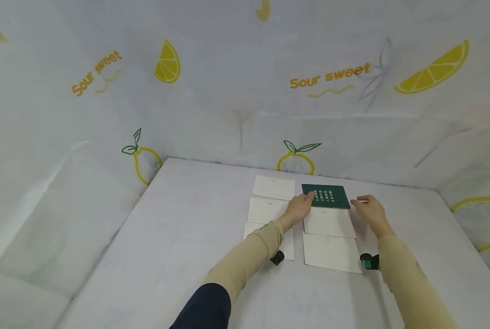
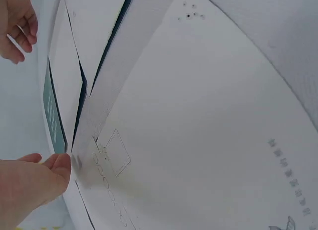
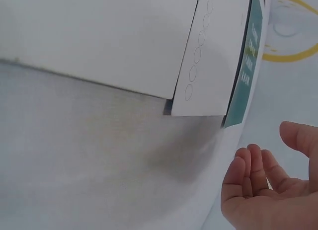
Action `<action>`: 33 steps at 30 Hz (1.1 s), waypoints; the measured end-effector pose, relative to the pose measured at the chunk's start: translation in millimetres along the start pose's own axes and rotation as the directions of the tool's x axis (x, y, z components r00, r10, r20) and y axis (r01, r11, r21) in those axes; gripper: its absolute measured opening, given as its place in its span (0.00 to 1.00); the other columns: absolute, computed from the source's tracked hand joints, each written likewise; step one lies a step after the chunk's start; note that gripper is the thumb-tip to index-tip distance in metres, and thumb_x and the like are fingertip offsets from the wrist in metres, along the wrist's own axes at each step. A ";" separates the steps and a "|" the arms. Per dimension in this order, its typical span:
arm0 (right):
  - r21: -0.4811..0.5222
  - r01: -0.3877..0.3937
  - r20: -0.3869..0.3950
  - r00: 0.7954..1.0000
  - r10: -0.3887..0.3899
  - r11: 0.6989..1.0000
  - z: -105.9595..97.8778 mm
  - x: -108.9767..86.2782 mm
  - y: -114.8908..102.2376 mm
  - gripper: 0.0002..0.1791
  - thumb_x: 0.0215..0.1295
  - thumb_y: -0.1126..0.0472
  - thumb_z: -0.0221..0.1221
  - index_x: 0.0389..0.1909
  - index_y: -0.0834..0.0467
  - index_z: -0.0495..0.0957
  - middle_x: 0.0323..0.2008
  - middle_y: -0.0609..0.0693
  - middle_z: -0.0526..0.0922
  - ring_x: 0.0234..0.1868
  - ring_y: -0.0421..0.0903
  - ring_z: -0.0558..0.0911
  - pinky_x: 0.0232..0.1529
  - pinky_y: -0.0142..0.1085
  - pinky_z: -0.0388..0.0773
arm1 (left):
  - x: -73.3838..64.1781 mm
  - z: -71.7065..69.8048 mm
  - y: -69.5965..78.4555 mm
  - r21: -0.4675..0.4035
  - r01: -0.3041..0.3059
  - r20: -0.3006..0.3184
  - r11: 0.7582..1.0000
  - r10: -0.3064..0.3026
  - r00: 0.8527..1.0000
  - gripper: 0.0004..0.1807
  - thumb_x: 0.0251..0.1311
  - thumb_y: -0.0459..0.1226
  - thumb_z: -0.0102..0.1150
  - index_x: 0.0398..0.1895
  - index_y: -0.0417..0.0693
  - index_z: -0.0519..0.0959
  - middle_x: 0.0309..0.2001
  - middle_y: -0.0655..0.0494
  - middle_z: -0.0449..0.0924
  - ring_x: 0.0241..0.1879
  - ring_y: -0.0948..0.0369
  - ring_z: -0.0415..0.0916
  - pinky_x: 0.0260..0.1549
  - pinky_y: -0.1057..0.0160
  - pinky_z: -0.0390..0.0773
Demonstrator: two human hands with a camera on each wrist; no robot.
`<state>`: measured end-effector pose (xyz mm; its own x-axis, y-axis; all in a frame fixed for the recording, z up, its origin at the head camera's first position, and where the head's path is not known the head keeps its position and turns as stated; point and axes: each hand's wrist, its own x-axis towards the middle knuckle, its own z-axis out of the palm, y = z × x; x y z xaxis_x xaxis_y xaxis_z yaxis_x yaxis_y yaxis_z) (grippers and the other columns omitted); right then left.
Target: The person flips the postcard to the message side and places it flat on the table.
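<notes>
A dark green postcard (image 1: 336, 196) with white characters lies flat at the far end of the right column. My left hand (image 1: 298, 208) is at its left edge, fingertips touching or just beside that edge, fingers loosely bent. Past its right edge, my right hand (image 1: 371, 213) hovers slightly apart, holding nothing. In the right wrist view the right hand's fingers (image 3: 256, 173) are loosely bent, with the thumb spread away. Nearer to me in the same column lie two white-backed postcards, a middle one (image 1: 329, 222) and a near one (image 1: 331, 251).
In the left column lie three white postcards: a far one (image 1: 274, 187), a middle one (image 1: 263, 210) and a near one partly under my left forearm. A narrow gap separates the columns. Behind the white table (image 1: 167, 219) hangs a lemon-print sheet (image 1: 212, 91).
</notes>
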<state>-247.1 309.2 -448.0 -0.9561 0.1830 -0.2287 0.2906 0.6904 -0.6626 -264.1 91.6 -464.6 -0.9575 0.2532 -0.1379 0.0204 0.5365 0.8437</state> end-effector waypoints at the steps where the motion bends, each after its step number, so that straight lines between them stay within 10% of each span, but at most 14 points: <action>1: 0.031 -0.015 0.000 1.000 0.015 0.999 -0.8 2.0 0.8 0.37 0.70 0.46 0.39 0.66 0.72 0.51 0.63 0.75 0.58 0.61 0.69 0.63 0.59 0.58 0.64 | 0.8 0.3 1.8 -0.039 0.029 0.002 0.999 -0.029 1.000 0.37 0.70 0.58 0.20 0.64 0.43 0.66 0.64 0.47 0.68 0.66 0.52 0.62 0.64 0.57 0.63; 7: 0.229 -0.139 0.053 0.990 0.130 0.963 5.1 11.1 7.6 0.46 0.68 0.40 0.37 0.70 0.68 0.32 0.69 0.72 0.49 0.68 0.67 0.56 0.66 0.59 0.54 | 2.1 -1.9 6.9 -0.287 0.136 0.008 0.948 -0.140 0.990 0.41 0.67 0.62 0.14 0.68 0.44 0.61 0.69 0.50 0.62 0.70 0.53 0.56 0.68 0.57 0.56; 13: 0.334 -0.110 0.040 0.994 0.102 0.936 8.2 13.4 9.5 0.47 0.69 0.41 0.37 0.70 0.69 0.27 0.69 0.71 0.51 0.68 0.62 0.58 0.68 0.53 0.57 | 6.3 -7.0 5.5 -0.545 0.186 0.050 0.817 -0.189 0.981 0.43 0.66 0.64 0.17 0.70 0.41 0.57 0.69 0.44 0.59 0.69 0.47 0.57 0.69 0.53 0.54; 23: 0.418 -0.135 0.066 0.991 0.119 0.898 13.7 17.1 10.8 0.45 0.70 0.45 0.38 0.69 0.68 0.24 0.70 0.71 0.48 0.71 0.60 0.54 0.70 0.48 0.55 | 13.0 -3.8 4.8 -0.743 0.224 0.128 0.631 -0.194 0.973 0.41 0.69 0.60 0.23 0.72 0.38 0.48 0.72 0.41 0.51 0.70 0.43 0.51 0.70 0.52 0.51; 33: 0.424 -0.120 0.071 0.993 0.099 0.898 15.3 15.4 14.2 0.44 0.70 0.45 0.38 0.70 0.70 0.30 0.69 0.70 0.51 0.60 0.52 0.63 0.66 0.43 0.60 | 13.9 -0.6 2.4 -0.793 0.234 0.143 0.562 -0.202 0.969 0.42 0.68 0.60 0.27 0.71 0.36 0.49 0.70 0.32 0.50 0.69 0.43 0.53 0.69 0.54 0.53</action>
<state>-257.1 311.1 -471.8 -0.9175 0.2001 -0.3436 0.3913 0.3013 -0.8695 -277.5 95.9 -464.1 -0.8906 0.2526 -0.3783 -0.4413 -0.2778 0.8533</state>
